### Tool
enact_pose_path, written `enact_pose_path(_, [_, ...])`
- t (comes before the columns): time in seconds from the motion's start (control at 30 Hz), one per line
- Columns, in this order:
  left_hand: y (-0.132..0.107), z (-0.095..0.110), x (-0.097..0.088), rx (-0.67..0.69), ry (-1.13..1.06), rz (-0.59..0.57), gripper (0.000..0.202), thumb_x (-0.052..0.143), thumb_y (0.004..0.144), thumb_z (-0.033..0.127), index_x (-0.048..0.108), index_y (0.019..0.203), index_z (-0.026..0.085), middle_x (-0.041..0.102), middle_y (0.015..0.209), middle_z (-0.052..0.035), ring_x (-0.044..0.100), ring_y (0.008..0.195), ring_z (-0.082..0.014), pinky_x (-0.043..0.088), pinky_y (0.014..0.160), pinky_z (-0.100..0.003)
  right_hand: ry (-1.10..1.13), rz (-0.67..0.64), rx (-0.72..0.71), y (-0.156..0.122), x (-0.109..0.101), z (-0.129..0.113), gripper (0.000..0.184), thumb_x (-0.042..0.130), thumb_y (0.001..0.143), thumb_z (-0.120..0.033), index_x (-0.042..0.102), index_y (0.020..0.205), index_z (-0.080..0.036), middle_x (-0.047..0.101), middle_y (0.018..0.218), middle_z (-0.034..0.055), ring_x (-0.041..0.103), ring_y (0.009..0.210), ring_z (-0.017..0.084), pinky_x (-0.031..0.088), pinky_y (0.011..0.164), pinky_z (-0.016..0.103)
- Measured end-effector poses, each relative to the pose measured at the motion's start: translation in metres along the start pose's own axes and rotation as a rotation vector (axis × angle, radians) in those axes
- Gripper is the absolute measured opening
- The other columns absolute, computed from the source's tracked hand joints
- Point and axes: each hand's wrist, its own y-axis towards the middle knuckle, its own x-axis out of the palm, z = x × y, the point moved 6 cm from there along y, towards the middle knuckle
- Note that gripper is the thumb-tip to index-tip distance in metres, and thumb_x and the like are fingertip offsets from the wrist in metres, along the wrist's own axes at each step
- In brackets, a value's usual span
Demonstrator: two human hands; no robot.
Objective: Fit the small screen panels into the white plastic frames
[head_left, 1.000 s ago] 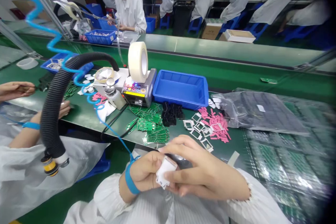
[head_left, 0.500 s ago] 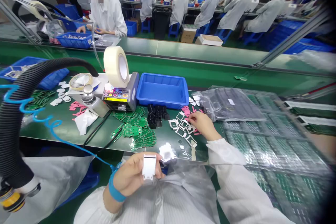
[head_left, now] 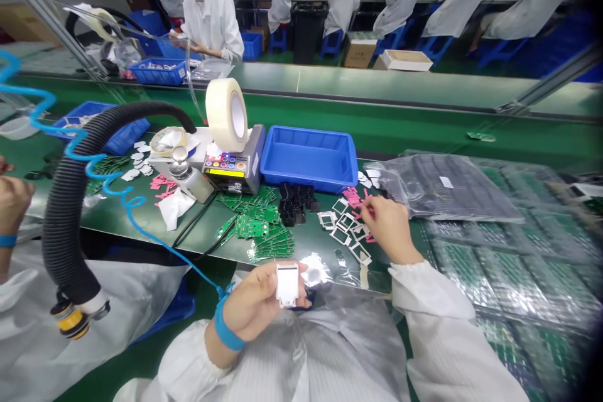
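Note:
My left hand (head_left: pixel 257 304), a blue strap round its wrist, is closed on a small white rectangular plastic part (head_left: pixel 287 286) with a dark line along its upper edge. It holds the part upright just off the table's near edge. Over at the right, my right hand (head_left: pixel 389 226) reaches down with its fingertips pinched together at the pink strips (head_left: pixel 351 196). What is between those fingertips, if anything, is hidden. White open frames (head_left: pixel 340 235) lie loose beside these fingers. Black parts (head_left: pixel 296 204) and green circuit boards (head_left: pixel 257 226) are heaped farther left.
A blue bin (head_left: pixel 308 160) stands behind the parts, beside a tape dispenser (head_left: pixel 233 166) carrying a large roll (head_left: pixel 226 114). Bagged circuit boards (head_left: pixel 471 251) cover the right side. A black hose (head_left: pixel 70 220) and blue coiled cord (head_left: pixel 117 191) cross the left. A co-worker's hand (head_left: pixel 14 198) shows there.
The view has turned left, so the table's things sit farther right in the picture. A co-worker's hands have come into view at left. My right hand stays by the pink strips, fingers pinched.

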Motion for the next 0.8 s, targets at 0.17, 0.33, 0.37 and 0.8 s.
enact_pose_path(0.17, [-0.003, 0.0, 0.0, 0.014, 0.009, 0.014, 0.043, 0.068, 0.073, 0.039, 0.067, 0.104, 0.009, 0.068, 0.073, -0.0063, 0.06, 0.069, -0.0147, 0.049, 0.076, -0.034, -0.026, -0.072, -0.024, 0.009, 0.017, 0.001, 0.022, 0.053, 0.087, -0.032, 0.058, 0.074, -0.016, 0.058, 0.07, -0.001, 0.054, 0.07, 0.015, 0.038, 0.076, 0.034])
enact_pose_path(0.33, [-0.007, -0.001, -0.004, 0.002, 0.027, 0.057, 0.041, 0.067, 0.074, 0.039, 0.068, 0.103, 0.01, 0.067, 0.074, -0.0062, 0.061, 0.071, -0.0159, 0.048, 0.076, -0.035, 0.004, -0.095, -0.067, 0.014, 0.019, 0.007, 0.02, 0.056, 0.086, -0.035, 0.062, 0.085, -0.017, 0.061, 0.081, 0.0009, 0.055, 0.077, 0.016, 0.039, 0.075, 0.033])
enact_pose_path(0.37, [-0.007, -0.001, -0.004, 0.0, 0.029, 0.061, 0.041, 0.067, 0.074, 0.039, 0.068, 0.103, 0.011, 0.067, 0.074, -0.0062, 0.061, 0.071, -0.0161, 0.048, 0.076, -0.035, 0.014, -0.095, -0.084, 0.014, 0.018, 0.006, 0.017, 0.058, 0.084, -0.034, 0.064, 0.084, -0.018, 0.061, 0.081, 0.0015, 0.055, 0.076, 0.016, 0.037, 0.073, 0.033])
enact_pose_path(0.8, [-0.005, -0.003, 0.0, 0.009, 0.05, 0.064, 0.042, 0.068, 0.073, 0.039, 0.068, 0.104, 0.011, 0.068, 0.076, -0.0064, 0.061, 0.072, -0.0162, 0.048, 0.078, -0.034, 0.263, 0.187, -0.23, -0.017, -0.054, -0.042, 0.023, 0.053, 0.087, -0.029, 0.068, 0.074, -0.018, 0.064, 0.079, 0.0069, 0.056, 0.076, 0.02, 0.038, 0.073, 0.035])
